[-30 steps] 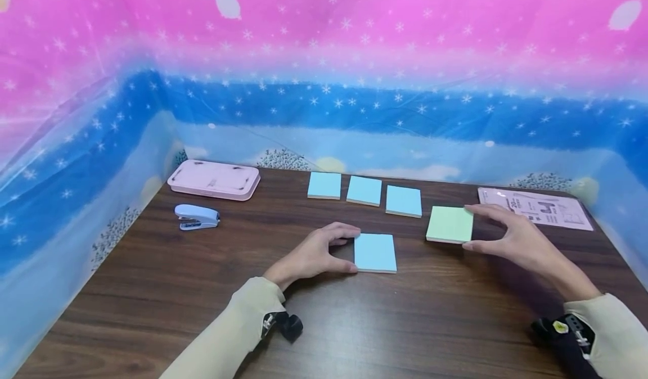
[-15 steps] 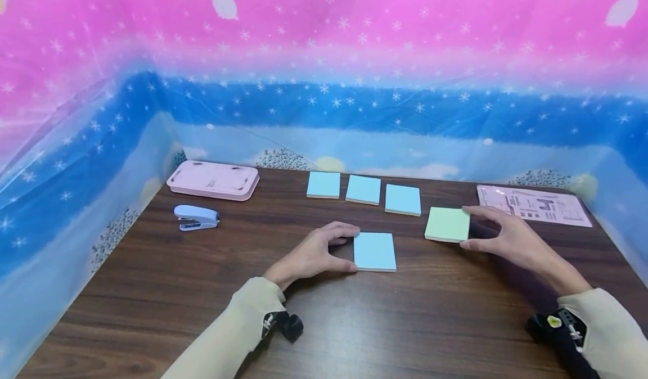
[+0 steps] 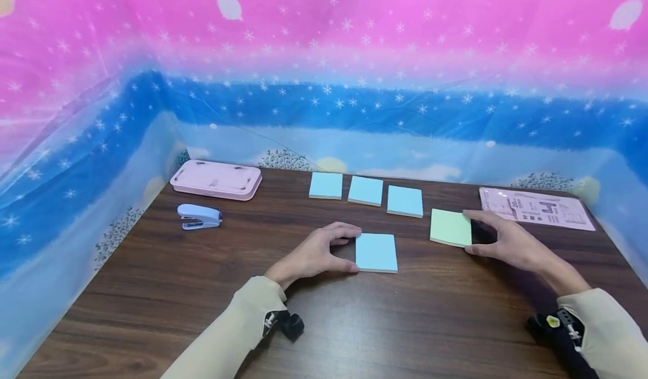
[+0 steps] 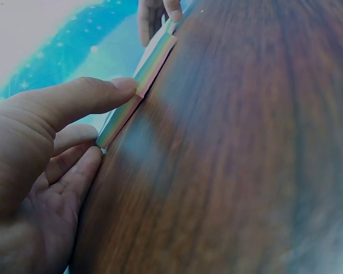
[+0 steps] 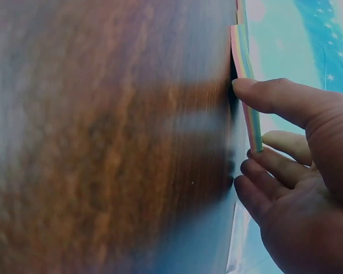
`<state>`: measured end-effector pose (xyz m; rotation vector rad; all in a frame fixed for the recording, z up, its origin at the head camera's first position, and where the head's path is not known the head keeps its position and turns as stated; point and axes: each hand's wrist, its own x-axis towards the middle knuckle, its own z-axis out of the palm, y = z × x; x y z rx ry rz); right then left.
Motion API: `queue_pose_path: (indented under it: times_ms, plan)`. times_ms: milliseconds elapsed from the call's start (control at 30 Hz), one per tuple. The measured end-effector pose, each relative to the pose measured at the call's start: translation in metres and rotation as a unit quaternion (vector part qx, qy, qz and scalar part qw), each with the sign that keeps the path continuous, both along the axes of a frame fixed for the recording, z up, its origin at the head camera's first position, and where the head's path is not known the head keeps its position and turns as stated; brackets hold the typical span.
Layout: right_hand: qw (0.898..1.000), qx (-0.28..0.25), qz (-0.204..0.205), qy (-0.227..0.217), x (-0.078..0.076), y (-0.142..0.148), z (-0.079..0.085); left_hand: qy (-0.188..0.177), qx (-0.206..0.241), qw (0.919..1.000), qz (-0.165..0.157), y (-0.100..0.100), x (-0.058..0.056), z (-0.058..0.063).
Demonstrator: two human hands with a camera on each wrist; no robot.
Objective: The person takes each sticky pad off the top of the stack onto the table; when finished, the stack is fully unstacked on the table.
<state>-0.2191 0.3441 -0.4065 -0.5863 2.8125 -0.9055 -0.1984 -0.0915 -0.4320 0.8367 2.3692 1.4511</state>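
My left hand [image 3: 318,252] holds the left edge of a light blue sticky note pad [image 3: 377,253] that lies on the table, thumb at the near corner and fingers at the far one. To its right, my right hand [image 3: 511,244] pinches a green-topped sticky note pad [image 3: 449,227] by the right side between thumb and fingers. Seen edge-on in the right wrist view, this layered pad [image 5: 250,108] shows pink, yellow and green stripes and a dark gap beneath it. In the left wrist view, the thumb presses the striped edge of the blue-topped pad [image 4: 121,121].
Three light blue pads [image 3: 365,191] lie in a row at the back. A pink case [image 3: 216,179] and a light blue stapler [image 3: 200,216] are at the left. A flat pink printed packet [image 3: 544,209] lies at the back right, beyond the right hand.
The green-topped pad has turned slightly clockwise in my right hand, and its right side has come a little nearer. My left hand and the blue pad it holds stay in place.
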Motion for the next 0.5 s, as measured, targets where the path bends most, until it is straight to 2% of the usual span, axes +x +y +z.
queue_pose_path:
  times_ms: [333, 500]
  plan:
    - [1.000, 0.016, 0.010, 0.002, -0.0004, 0.0009, 0.0020, -0.003, 0.003, 1.0000, -0.004, -0.0002, -0.0011, -0.0003]
    - [1.000, 0.015, -0.004, -0.011, 0.0023, 0.0007, 0.0011, -0.008, 0.003, 0.9999, -0.007, -0.0029, -0.0012, -0.0003]
